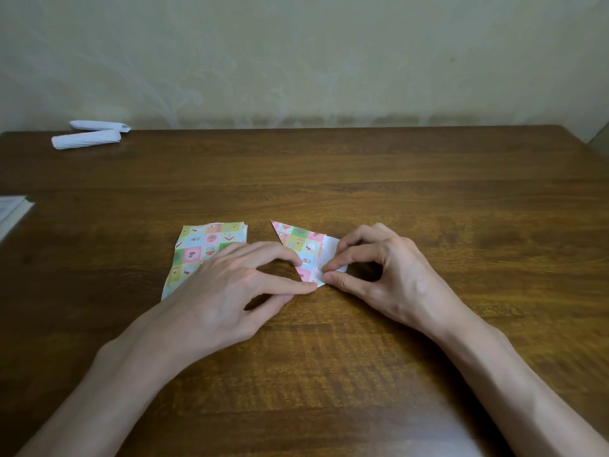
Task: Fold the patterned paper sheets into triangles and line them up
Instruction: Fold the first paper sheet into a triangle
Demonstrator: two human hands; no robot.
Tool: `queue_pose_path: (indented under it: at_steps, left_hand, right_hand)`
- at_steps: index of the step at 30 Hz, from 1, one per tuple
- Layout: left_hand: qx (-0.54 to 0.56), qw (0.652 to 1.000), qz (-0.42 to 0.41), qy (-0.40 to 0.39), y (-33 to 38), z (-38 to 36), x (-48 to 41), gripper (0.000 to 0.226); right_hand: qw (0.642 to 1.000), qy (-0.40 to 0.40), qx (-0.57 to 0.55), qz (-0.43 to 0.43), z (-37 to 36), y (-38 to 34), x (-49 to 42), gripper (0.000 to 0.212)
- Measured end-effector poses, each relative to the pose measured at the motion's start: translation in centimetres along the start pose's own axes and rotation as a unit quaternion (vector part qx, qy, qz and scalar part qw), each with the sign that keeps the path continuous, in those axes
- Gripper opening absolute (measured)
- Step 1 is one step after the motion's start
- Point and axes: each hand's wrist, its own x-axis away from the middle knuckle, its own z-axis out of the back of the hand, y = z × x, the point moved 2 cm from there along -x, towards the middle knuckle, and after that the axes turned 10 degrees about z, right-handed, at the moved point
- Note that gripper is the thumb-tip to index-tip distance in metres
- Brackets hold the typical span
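Centre of the frame: a folded sheet [301, 247] lies on the brown wooden table [395, 179]. It forms a patterned triangle of pastel pink, green and blue squares with small cartoon motifs, and a white underside flap shows at its right edge. The left hand [227, 288] presses its lower corner with extended fingers. The right hand [385, 272] pinches the white flap between curled thumb and forefinger. Just left, partly under the left hand, lies the stack of patterned sheets [201, 247], unfolded. Upper left: two white paper rolls [87, 138].

Table [428, 179]: patterned sheets [211, 245], white rolls [86, 139]
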Motion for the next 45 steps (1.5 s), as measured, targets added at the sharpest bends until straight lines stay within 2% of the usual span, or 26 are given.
queue_pose_path:
  at_steps: [10, 15, 18, 23, 29, 34, 39, 45]
  left_hand:
    - [-0.007, 1.0, 0.005, -0.002, 0.1, 0.1, 0.1, 0.034]
    - [-0.043, 0.999, 0.016, 0.013, 0.7, 0.2, 0.1, 0.038]
    - [-0.074, 0.997, 0.004, 0.022, 1.1, 0.3, 0.0, 0.032]
    - [-0.127, 0.992, 0.019, 0.015, 1.1, 0.0, 0.0, 0.046]
    - [-0.129, 0.991, 0.003, 0.027, 1.3, 0.1, 0.1, 0.044]
    - [-0.174, 0.984, -0.008, 0.034, 1.4, 0.0, -0.2, 0.06]
    - [-0.161, 0.985, -0.032, 0.057, 1.9, 0.0, -0.2, 0.06]
    - [-0.136, 0.99, -0.02, 0.04, 1.5, -0.1, -0.2, 0.061]
  right_hand:
    - [1.0, 0.001, 0.013, 0.01, -0.1, 0.1, 0.1, 0.021]
    - [0.999, 0.003, 0.032, 0.006, -0.5, 0.0, 0.3, 0.021]
    - [0.999, 0.005, 0.047, 0.005, -0.6, -0.1, 0.2, 0.02]
    - [0.996, 0.003, 0.085, 0.015, -0.7, -0.4, 0.3, 0.018]
    - [0.993, -0.006, 0.112, 0.026, -0.6, -1.1, 0.3, 0.018]
    - [0.986, -0.02, 0.154, 0.052, -0.6, -1.4, 0.2, 0.018]
    - [0.994, 0.01, 0.105, 0.034, -0.9, -1.1, 0.4, 0.024]
    - [0.999, 0.023, 0.033, -0.007, -1.2, -0.6, 0.1, 0.029]
